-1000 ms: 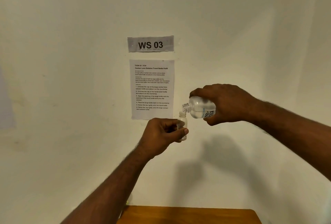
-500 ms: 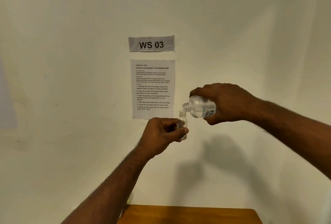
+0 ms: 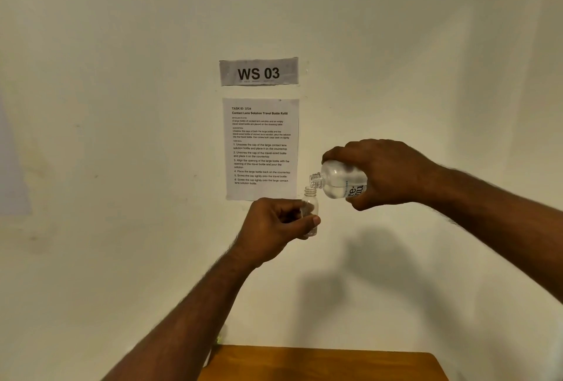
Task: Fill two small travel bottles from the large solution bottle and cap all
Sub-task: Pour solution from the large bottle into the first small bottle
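Little has moved since the earlier frames: both hands keep their posture at centre frame, the view shifting only slightly. Left hand (image 3: 275,228), just below centre, has its grip clenched around the small travel bottle (image 3: 310,208), which stands upright and uncapped, thumb across its lower body. Right hand (image 3: 387,173), right of centre, grips the large solution bottle (image 3: 338,181) from above and behind; that bottle lies tipped nearly on its side, neck pointing left. Its open mouth sits just above and beside the travel bottle's mouth, close but whether touching cannot be told. Clear liquid fills the lower part of the large bottle; any stream between the two is not discernible. Behind the hands, on the wall (image 3: 122,136), a sign (image 3: 258,72) reads "WS 03", with an instruction sheet (image 3: 262,149) below it. Wooden desk (image 3: 320,364) occupies the bottom centre, well below both bottles.
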